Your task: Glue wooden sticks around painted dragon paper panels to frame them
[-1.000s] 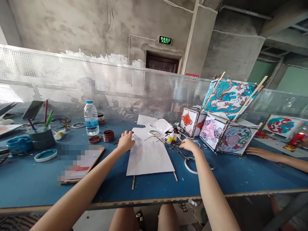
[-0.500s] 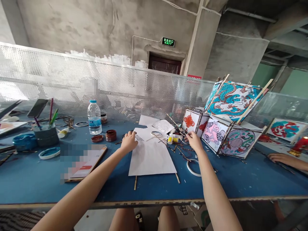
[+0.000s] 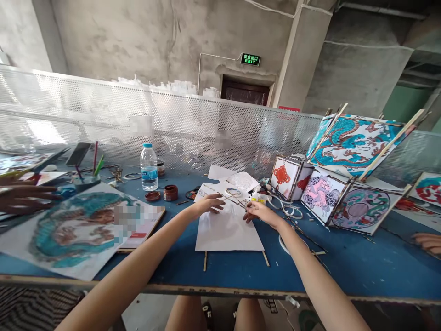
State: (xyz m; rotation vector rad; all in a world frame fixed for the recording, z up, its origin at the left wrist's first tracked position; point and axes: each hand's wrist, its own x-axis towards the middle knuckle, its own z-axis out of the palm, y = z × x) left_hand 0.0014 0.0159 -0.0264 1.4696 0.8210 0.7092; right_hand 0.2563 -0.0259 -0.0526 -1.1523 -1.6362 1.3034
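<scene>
My left hand (image 3: 211, 202) lies with its fingers stretched flat on the upper edge of a white paper sheet (image 3: 228, 230) on the blue table (image 3: 361, 266). My right hand (image 3: 259, 213) is closed in a pinch on a thin wooden stick (image 3: 230, 197) that slants up to the left over the sheet. Two short sticks poke out from under the sheet's near edge. A white ring (image 3: 283, 241) lies partly under my right forearm.
Painted paper lanterns (image 3: 330, 193) stand at the right, one with a teal dragon (image 3: 354, 142). A water bottle (image 3: 149, 167) and small paint jars (image 3: 170, 192) are behind. A dragon painting (image 3: 69, 230) lies at the left by another person's hand (image 3: 20, 195). Another hand (image 3: 427, 241) shows at the right edge.
My right hand has come back from the stick pile by the lanterns, carrying a stick over the sheet. My left hand's fingers have flattened. A dragon painting has appeared on the left.
</scene>
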